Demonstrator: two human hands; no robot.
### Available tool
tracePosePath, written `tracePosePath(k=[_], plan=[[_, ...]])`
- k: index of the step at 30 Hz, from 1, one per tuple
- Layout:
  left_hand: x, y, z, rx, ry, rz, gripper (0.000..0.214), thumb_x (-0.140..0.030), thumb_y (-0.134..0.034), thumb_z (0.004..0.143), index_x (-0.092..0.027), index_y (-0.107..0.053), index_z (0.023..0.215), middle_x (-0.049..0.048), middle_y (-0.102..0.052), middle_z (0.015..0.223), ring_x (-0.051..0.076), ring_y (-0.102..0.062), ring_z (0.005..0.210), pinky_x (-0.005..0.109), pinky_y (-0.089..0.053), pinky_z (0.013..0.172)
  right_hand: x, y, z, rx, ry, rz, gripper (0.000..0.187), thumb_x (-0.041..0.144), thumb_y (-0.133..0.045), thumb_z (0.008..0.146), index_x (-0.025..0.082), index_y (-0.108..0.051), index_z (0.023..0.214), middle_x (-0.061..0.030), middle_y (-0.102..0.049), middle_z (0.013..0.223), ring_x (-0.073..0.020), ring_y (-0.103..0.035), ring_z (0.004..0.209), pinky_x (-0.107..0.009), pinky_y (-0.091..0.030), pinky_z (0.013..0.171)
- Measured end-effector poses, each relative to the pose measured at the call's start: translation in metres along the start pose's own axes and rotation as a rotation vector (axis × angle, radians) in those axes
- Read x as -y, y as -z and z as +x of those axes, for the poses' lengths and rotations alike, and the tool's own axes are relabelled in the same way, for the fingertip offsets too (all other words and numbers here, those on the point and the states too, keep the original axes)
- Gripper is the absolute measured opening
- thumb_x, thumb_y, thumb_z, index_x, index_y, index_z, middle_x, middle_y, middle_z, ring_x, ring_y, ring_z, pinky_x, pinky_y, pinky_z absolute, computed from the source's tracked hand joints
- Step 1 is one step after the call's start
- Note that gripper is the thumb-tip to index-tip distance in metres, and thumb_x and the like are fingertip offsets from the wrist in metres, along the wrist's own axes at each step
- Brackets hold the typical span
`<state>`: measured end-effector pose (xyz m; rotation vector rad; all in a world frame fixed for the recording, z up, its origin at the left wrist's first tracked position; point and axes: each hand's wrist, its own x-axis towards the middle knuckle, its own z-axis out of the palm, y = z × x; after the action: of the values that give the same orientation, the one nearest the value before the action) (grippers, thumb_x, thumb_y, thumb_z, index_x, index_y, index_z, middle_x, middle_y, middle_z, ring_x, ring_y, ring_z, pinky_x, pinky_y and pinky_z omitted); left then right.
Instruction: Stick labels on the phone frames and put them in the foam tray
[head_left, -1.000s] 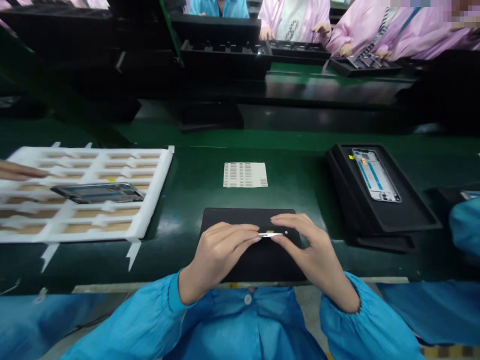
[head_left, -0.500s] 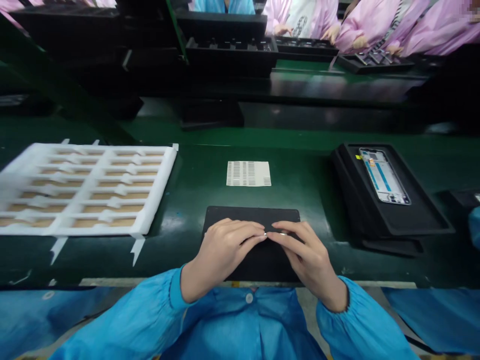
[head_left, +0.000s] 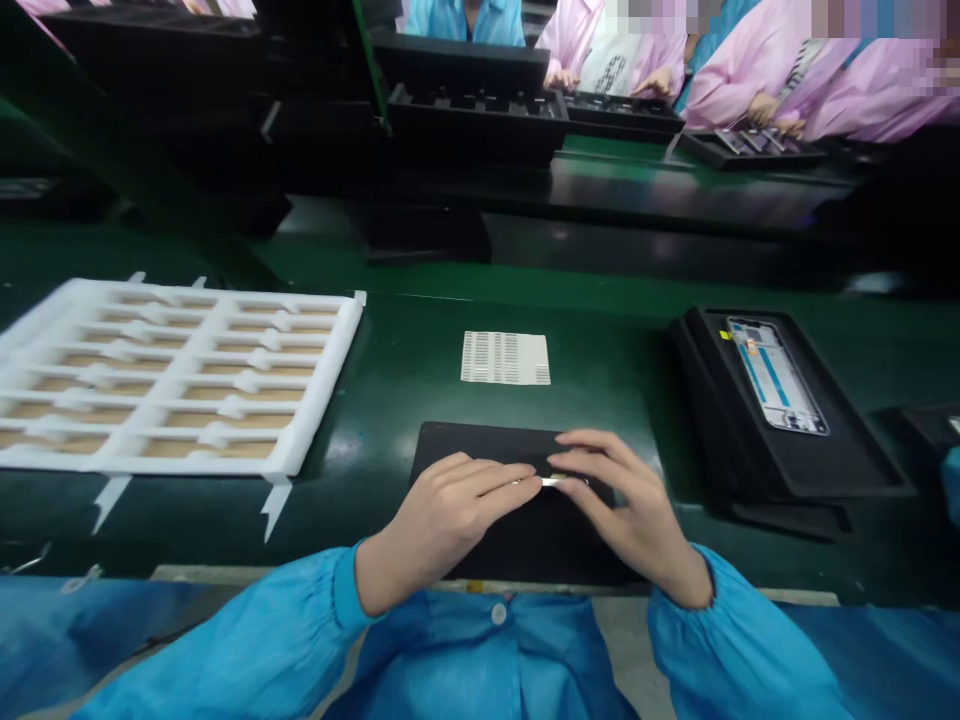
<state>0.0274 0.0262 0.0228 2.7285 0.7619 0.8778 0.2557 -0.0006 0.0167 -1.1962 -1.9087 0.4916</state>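
Observation:
My left hand (head_left: 450, 510) and my right hand (head_left: 622, 505) meet over a black mat (head_left: 480, 448) at the near edge of the green belt. Between their fingertips they pinch a small, thin silvery part (head_left: 553, 482); most of it is hidden by the fingers. Both hands have their fingers curled and pressed together. Blue sleeves cover both wrists. A white sheet (head_left: 505, 358) printed with rows of small dark strips lies just beyond the mat.
A white foam tray (head_left: 315, 385) with slotted compartments lies at the left. At the right, a black tray (head_left: 825, 470) holds a phone frame (head_left: 776, 374). Across the belt, people in pink coats work at black trays (head_left: 480, 110).
The phone frame lying on the white foam tray and the other person's fingers at the far left are gone. My hands closed tighter on the small part; the view shifted slightly.

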Motion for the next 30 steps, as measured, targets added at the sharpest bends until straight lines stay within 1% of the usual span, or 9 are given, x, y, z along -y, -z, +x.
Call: tracePosePath(k=[2,5,9,12,16,19,24,27,30], plan=[[0.011,0.0,0.008,0.074,0.069,-0.092,0.031,-0.009,-0.041,0.099,-0.018,-0.067,0.112,0.0034,-0.074,0.114,0.016,-0.072,0.097,0.026,-0.053,0.074,-0.016,0.001,0.025,-0.078,-0.091,0.041,0.011,0.022,-0.062,0.091,0.024,-0.069,0.1,-0.0062,-0.068,0.104,-0.0206,-0.065,0.098,-0.035,-0.054,0.085],[0.048,-0.006,0.027,0.247,0.268,-0.385,0.025,-0.014,-0.054,0.094,-0.022,-0.072,0.109,0.0027,-0.072,0.119,0.018,-0.068,0.109,0.029,-0.052,0.091,-0.05,-0.01,0.068,-0.134,-0.227,-0.02,0.01,0.023,-0.06,0.091,0.02,-0.068,0.094,-0.0049,-0.07,0.092,-0.0189,-0.066,0.084,-0.033,-0.053,0.076],[0.105,-0.017,0.043,0.302,0.589,-0.621,0.019,-0.02,-0.066,0.085,-0.02,-0.077,0.1,0.0094,-0.063,0.132,0.025,-0.064,0.115,0.032,-0.053,0.091,-0.088,-0.042,0.12,-0.013,-0.241,-0.132,0.011,0.016,-0.057,0.087,0.017,-0.068,0.09,-0.0046,-0.068,0.087,-0.0168,-0.062,0.075,-0.03,-0.049,0.073],[0.126,-0.023,0.043,0.317,0.652,-0.646,0.022,-0.021,-0.068,0.082,-0.018,-0.077,0.102,0.0141,-0.052,0.144,0.028,-0.062,0.12,0.034,-0.054,0.088,-0.098,-0.068,0.149,0.063,-0.206,-0.194,0.014,0.014,-0.055,0.087,0.019,-0.068,0.086,-0.0035,-0.065,0.085,-0.0164,-0.06,0.077,-0.029,-0.046,0.075],[0.126,-0.025,0.037,0.334,0.658,-0.65,0.023,-0.021,-0.066,0.083,-0.021,-0.077,0.103,0.0116,-0.044,0.151,0.026,-0.066,0.11,0.033,-0.055,0.085,-0.101,-0.087,0.173,0.155,-0.206,-0.291,0.016,0.015,-0.052,0.088,0.019,-0.067,0.084,-0.0046,-0.062,0.088,-0.0182,-0.058,0.083,-0.03,-0.043,0.077],[0.122,-0.023,0.036,0.345,0.668,-0.657,0.022,-0.02,-0.066,0.083,-0.021,-0.077,0.102,0.0104,-0.042,0.152,0.024,-0.07,0.1,0.033,-0.054,0.083,-0.103,-0.089,0.181,0.217,-0.212,-0.353,0.017,0.015,-0.049,0.089,0.02,-0.066,0.085,-0.0055,-0.062,0.089,-0.0195,-0.058,0.084,-0.03,-0.041,0.075],[0.122,-0.02,0.037,0.352,0.668,-0.668,0.021,-0.018,-0.066,0.084,-0.02,-0.077,0.101,0.0097,-0.041,0.153,0.023,-0.069,0.101,0.031,-0.053,0.084,-0.102,-0.089,0.184,0.299,-0.185,-0.41,0.017,0.017,-0.046,0.092,0.021,-0.063,0.089,-0.0071,-0.061,0.093,-0.0209,-0.057,0.085,-0.03,-0.04,0.072],[0.121,-0.019,0.036,0.359,0.66,-0.67,0.021,-0.016,-0.067,0.083,-0.02,-0.077,0.101,0.0096,-0.043,0.152,0.023,-0.068,0.103,0.029,-0.053,0.083,-0.103,-0.092,0.182,0.314,-0.154,-0.378,0.012,0.015,-0.05,0.09,0.021,-0.06,0.087,-0.0082,-0.059,0.095,-0.0218,-0.055,0.087,-0.032,-0.04,0.075],[0.12,-0.019,0.035,0.365,0.645,-0.664,0.021,-0.015,-0.067,0.082,-0.02,-0.077,0.1,0.0099,-0.044,0.151,0.023,-0.068,0.104,0.03,-0.052,0.084,-0.108,-0.094,0.179,0.264,-0.139,-0.28,0.01,0.014,-0.052,0.087,0.02,-0.057,0.082,-0.0078,-0.058,0.093,-0.0219,-0.054,0.089,-0.034,-0.042,0.083]])
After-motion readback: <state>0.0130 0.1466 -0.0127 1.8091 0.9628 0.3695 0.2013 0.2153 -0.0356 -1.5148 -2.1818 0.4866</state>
